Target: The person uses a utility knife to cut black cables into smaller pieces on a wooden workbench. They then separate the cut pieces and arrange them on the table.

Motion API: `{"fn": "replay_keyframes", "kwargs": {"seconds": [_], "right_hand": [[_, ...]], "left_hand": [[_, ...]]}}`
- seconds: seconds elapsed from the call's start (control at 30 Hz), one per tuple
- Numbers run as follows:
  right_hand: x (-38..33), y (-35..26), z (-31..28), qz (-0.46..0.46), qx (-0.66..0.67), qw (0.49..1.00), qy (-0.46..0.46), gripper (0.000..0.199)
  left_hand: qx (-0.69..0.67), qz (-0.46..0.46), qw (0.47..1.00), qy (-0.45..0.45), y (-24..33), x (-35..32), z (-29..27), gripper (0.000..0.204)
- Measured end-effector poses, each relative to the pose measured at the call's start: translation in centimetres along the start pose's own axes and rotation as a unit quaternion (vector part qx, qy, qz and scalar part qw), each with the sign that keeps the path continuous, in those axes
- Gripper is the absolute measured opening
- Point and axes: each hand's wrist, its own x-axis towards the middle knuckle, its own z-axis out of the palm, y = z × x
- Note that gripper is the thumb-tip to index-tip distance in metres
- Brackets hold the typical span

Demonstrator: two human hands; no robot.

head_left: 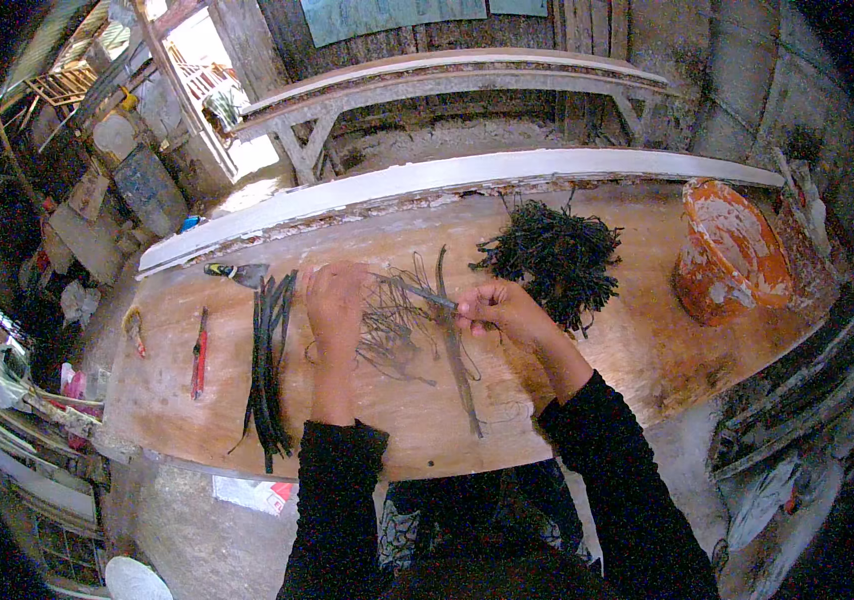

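The left hand [335,295] lies palm down on the wooden surface [567,370], its fingers pressed together and flat on the near edge of a loose tangle of thin wiry strands [392,330], which sits at the middle of the surface between the two hands. The right hand [505,308], at about three o'clock from the tangle, has its fingers curled and pinching one end of a thin grey rod [417,291] that slants up toward ten o'clock across the strands. A long dark stick [459,360] lies under the right hand, running from twelve o'clock down toward six o'clock, close to the near edge.

At nine o'clock from the left hand rests a bundle of long dark strips [267,365], laid roughly parallel and just beside the wrist. Farther out the same way lie a red-handled tool [199,355] and a small curved item [134,325] (too blurred to tell what it is). A scraper with a dark handle [232,271] sits at eleven o'clock from the left hand. A heap of short dark pieces [552,255] is piled at one o'clock from the right hand, near but apart from it. Well off at three o'clock stands an orange bucket [732,255], smeared with pale residue.
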Motion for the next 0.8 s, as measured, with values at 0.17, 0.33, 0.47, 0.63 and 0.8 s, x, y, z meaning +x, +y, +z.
{"fn": "replay_keyframes", "kwargs": {"seconds": [0.17,0.33,0.47,0.63,0.8], "right_hand": [[-0.4,-0.3,-0.5,0.040,0.034,0.996,-0.077,0.016],[-1.3,-1.5,-1.6,0.015,0.102,0.992,-0.079,0.017],[-1.5,-1.4,-3.5,-0.048,0.205,0.972,-0.102,0.019],[-0.9,-0.9,-3.8,-0.157,0.334,0.920,-0.134,0.019],[-0.8,-1.2,-2.3,-0.184,0.408,0.894,-0.011,0.015]], "left_hand": [[-0.087,-0.072,0.992,0.055,-2.7,-0.2,0.0,0.012],[-0.101,-0.078,0.988,0.082,-3.6,-0.3,-0.2,0.010],[-0.175,-0.109,0.977,0.056,-3.3,-0.2,-0.1,0.009],[-0.264,-0.169,0.949,0.038,-5.8,-1.7,2.1,0.008],[-0.224,-0.267,0.934,-0.081,2.6,-1.3,2.7,0.011]]}}
